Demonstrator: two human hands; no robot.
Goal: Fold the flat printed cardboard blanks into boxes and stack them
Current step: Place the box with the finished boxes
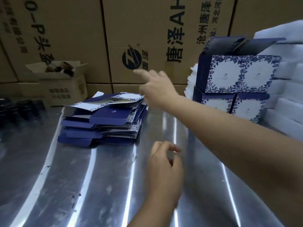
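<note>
Steel, slick and streaked with glare, makes up the table (82, 177) across the lower frame of the head view, and it gives little grip to anything resting on it.

The pile of flat blanks (105, 122) sits left of centre and is fanned and uneven, with edges overhanging at different angles. The top blank (119, 99) lies askew across it. Pulling that one off carelessly would likely drag the sheets beneath it and spill the pile toward the table edge.

The right hand (155, 86) hovers just above the pile's far right corner. Its forefinger points straight out to the left and the other fingers are loose and apart, gripping nothing. It is blurred, so I cannot tell whether it touches the card.

Its forearm runs close beside the stack of folded boxes (237, 76) at the right. The top box there has its dark flaps standing open, and a brush from the arm could tip the stack.

The left hand (164, 167) hangs over bare steel at lower centre with its fingers loosely curled, holding nothing.

The blanks are deep blue card with white panels edged in blue floral print. They look thin, creased and springy, and the folded boxes show the same pattern. White foam (288, 102) crowds the stack from behind.
</note>
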